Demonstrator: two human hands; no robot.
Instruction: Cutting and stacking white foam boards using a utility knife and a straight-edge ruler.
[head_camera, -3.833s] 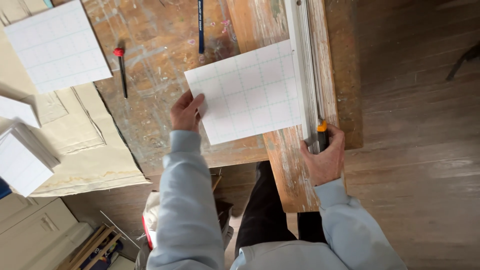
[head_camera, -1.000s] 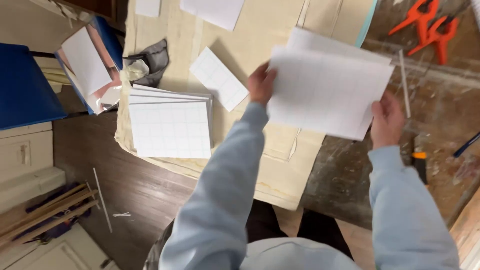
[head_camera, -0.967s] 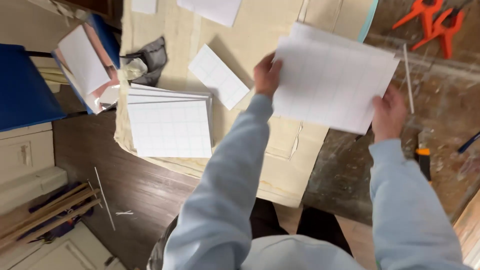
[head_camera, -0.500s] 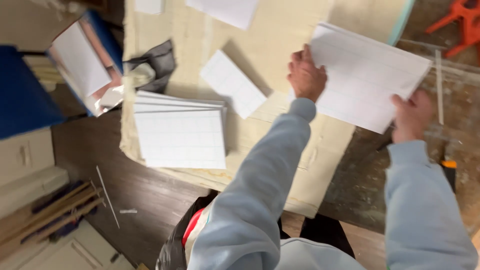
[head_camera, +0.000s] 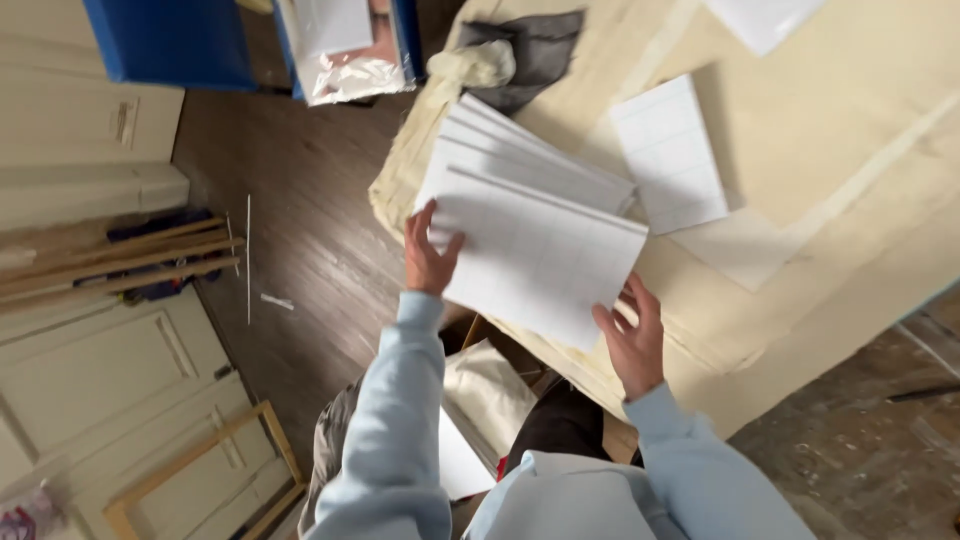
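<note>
Left hand and right hand each grip an edge of a white gridded rectangular panel, fingers clamped. Panel sits atop a fanned stack of like panels on the cream cloth-covered surface

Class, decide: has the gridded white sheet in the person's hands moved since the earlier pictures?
Yes. The sheet has travelled left, from beyond the small white panel onto the stack.

A cream cloth covers the table, bearing gridded sheets.

sheet atop stack; small panel right; cloth beneath
</note>
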